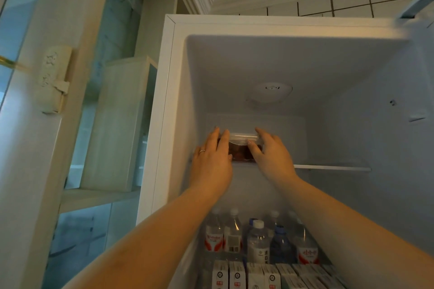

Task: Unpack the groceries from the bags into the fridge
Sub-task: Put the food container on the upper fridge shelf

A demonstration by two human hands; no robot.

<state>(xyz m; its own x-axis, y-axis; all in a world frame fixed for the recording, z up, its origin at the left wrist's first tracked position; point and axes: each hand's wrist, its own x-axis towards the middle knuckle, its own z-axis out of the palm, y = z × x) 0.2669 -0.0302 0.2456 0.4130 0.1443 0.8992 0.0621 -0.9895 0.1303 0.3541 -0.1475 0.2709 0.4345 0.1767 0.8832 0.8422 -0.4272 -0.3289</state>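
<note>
A small clear plastic container [239,148] with dark red contents sits at the left front of the fridge's top glass shelf [333,168]. My left hand [211,159] lies against its left side, fingers stretched along it, a ring on one finger. My right hand [270,152] holds its right side, thumb curled onto the front under the lid and fingers over the top. The fridge [281,26] stands open, white inside. No grocery bag is in view.
On the shelf below stand several water bottles [258,239] with white cartons [246,275] in front of them. The fridge door [420,7] is open at the right. A glass-fronted cabinet [112,124] flanks the fridge on the left.
</note>
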